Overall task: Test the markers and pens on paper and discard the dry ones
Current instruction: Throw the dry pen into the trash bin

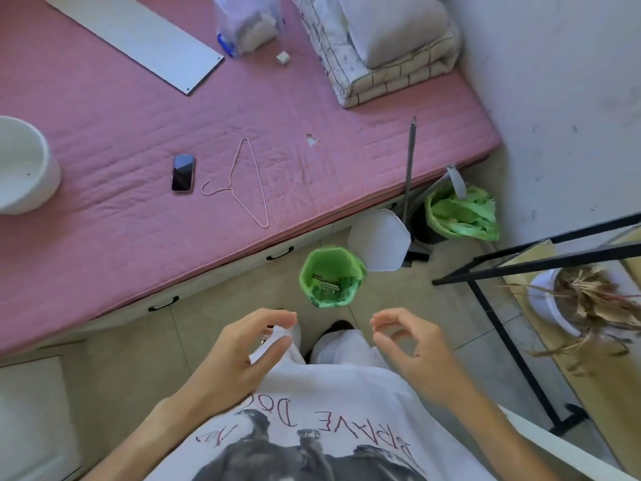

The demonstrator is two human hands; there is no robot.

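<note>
Head-camera footage is taken from above, looking down at a small bin [332,277] lined with a green bag, which stands on the tiled floor just beside the edge of a pink mattress [138,133]. Inside the bin, a few pale items are seen lying at the bottom; whether they are pens or markers cannot be told. Its white lid [379,240] is tipped open behind it, toward the wall. Nearer the camera than the bin, both hands are held apart above the person's white trousers. The left hand [242,352] is loosely curled with its fingers spread and nothing is gripped in it. The right hand [409,345] is held with thumb and forefinger curved toward each other without meeting, and nothing is pinched between them. Beyond the bin, on the mattress, a dark phone [183,172] and a wire hanger [244,184] are laid side by side, and a white bowl [24,164] is placed well to their left. A folded quilt [388,53] is stacked at the far corner of the mattress. Right of the bin, a second container with a green bag [461,216] is set against the wall, and a potted dried plant [586,300] is seen farther right.
</note>
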